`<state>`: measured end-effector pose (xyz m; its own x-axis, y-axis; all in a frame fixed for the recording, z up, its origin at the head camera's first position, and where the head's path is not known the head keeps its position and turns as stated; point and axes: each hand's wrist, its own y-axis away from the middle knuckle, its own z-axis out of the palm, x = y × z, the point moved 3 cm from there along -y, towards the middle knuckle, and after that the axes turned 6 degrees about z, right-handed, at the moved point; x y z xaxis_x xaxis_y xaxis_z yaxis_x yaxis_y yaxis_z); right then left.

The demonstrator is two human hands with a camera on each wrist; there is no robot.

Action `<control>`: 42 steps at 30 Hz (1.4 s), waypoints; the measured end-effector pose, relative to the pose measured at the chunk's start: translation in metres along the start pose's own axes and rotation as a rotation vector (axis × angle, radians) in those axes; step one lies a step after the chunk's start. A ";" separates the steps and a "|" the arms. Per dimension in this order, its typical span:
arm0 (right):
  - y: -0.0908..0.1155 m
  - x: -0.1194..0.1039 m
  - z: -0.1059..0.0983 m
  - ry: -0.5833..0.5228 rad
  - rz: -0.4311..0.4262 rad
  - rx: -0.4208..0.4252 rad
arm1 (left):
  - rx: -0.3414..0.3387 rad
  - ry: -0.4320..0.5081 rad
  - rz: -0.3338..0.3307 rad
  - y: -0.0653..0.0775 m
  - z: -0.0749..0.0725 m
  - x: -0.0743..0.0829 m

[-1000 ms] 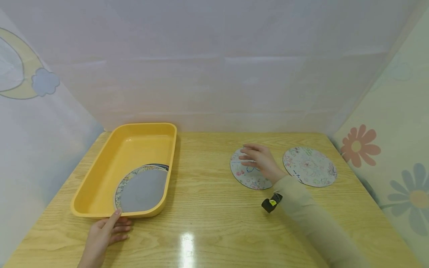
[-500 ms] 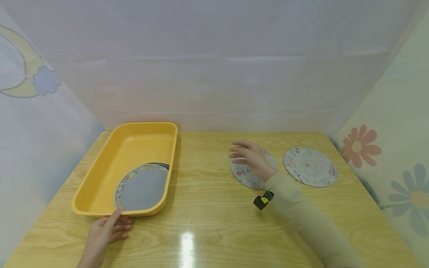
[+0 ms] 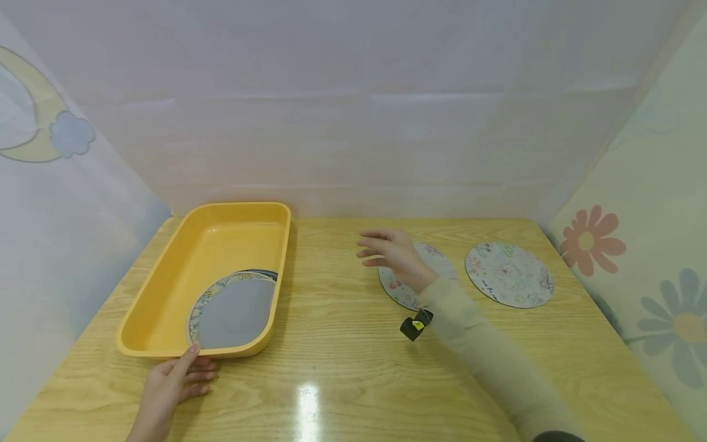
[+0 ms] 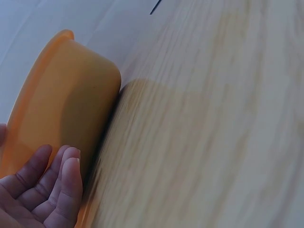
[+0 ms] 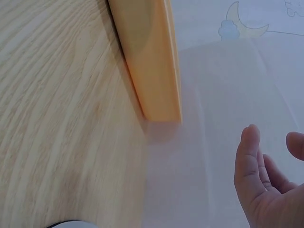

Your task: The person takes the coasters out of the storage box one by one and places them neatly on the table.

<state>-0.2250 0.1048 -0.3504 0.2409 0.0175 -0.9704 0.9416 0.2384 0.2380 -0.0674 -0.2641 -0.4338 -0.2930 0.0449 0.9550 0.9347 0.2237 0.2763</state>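
Note:
My left hand (image 3: pixel 172 382) holds the near rim of a yellow tray (image 3: pixel 237 213), with the thumb on the rim and the fingers below it outside. In the left wrist view those fingers (image 4: pixel 70 183) stand bent beside the tray's outer wall. Inside the tray lies a round grey mat (image 3: pixel 232 316), with a patterned edge of another round piece showing behind it. My right hand (image 3: pixel 393 253) hovers with nothing in it, fingers loosely bent and pointing left. It partly covers a round mat with coloured drawings (image 3: pixel 439 264) on the table.
A second round drawn mat (image 3: pixel 509 275) lies farther right on the wooden table (image 3: pixel 337 368). A pale cloth wall (image 3: pixel 353 123) stands along the back, with printed side walls left and right. A black strap piece (image 3: pixel 417 325) hangs at my right wrist.
My right hand has moved left across the nearer drawn mat, uncovering more of its right side. My left hand and the tray have stayed in place.

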 end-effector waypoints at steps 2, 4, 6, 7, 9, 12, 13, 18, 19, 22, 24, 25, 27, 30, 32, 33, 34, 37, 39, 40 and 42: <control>-0.001 -0.003 0.005 0.008 -0.006 -0.011 | 0.002 0.002 -0.001 0.000 0.000 0.000; -0.001 -0.005 0.009 0.016 -0.009 -0.023 | 0.003 0.002 -0.004 0.000 0.000 -0.001; -0.002 -0.006 0.012 0.027 -0.010 -0.038 | 0.004 0.003 -0.004 0.000 0.000 -0.001; -0.003 -0.007 0.014 0.032 -0.008 -0.045 | 0.004 0.003 -0.006 0.000 -0.001 -0.001; -0.004 -0.007 0.017 0.029 0.001 -0.052 | 0.004 0.003 -0.010 0.000 -0.001 -0.001; -0.006 -0.008 0.021 0.030 0.009 -0.059 | 0.003 0.008 -0.006 0.000 -0.001 -0.001; -0.007 -0.008 0.023 0.030 0.011 -0.062 | 0.002 0.009 -0.003 -0.001 -0.001 -0.001; -0.010 -0.011 0.032 0.051 0.010 -0.075 | -0.003 0.011 0.009 -0.002 0.000 -0.001; -0.010 -0.011 0.034 0.053 0.012 -0.074 | -0.005 0.009 0.009 -0.002 0.000 -0.001; -0.012 -0.012 0.040 0.056 0.022 -0.075 | -0.005 0.006 0.004 -0.003 -0.001 -0.001; -0.014 -0.013 0.045 0.055 0.026 -0.081 | -0.006 0.007 -0.001 -0.003 -0.001 -0.002; -0.015 -0.013 0.047 0.054 0.027 -0.085 | -0.006 0.007 -0.002 -0.003 -0.001 -0.002; -0.017 -0.013 0.051 0.055 0.022 -0.101 | -0.006 0.009 -0.006 -0.003 -0.001 -0.002; -0.019 -0.013 0.057 0.057 0.018 -0.117 | -0.004 0.009 -0.014 -0.004 -0.001 -0.002; -0.020 -0.013 0.061 0.065 0.017 -0.126 | -0.003 0.009 -0.021 -0.004 -0.001 -0.002; -0.020 -0.013 0.062 0.069 0.020 -0.129 | -0.002 0.008 -0.024 -0.004 -0.001 -0.002; -0.021 -0.013 0.064 0.072 0.022 -0.133 | -0.002 0.009 -0.025 -0.004 -0.002 -0.002; -0.022 -0.014 0.069 0.089 0.031 -0.147 | 0.001 0.011 -0.023 -0.004 -0.002 -0.002; -0.023 -0.015 0.073 0.096 0.035 -0.159 | 0.001 0.014 -0.018 -0.004 -0.002 -0.002; -0.023 -0.015 0.074 0.098 0.035 -0.165 | 0.003 0.017 -0.015 -0.004 -0.002 -0.002; -0.024 -0.016 0.077 0.099 0.037 -0.173 | 0.004 0.021 -0.011 -0.004 -0.002 -0.002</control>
<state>-0.2334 0.0236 -0.3373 0.2423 0.1229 -0.9624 0.8758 0.3992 0.2714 -0.0700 -0.2667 -0.4369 -0.2988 0.0222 0.9541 0.9307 0.2278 0.2862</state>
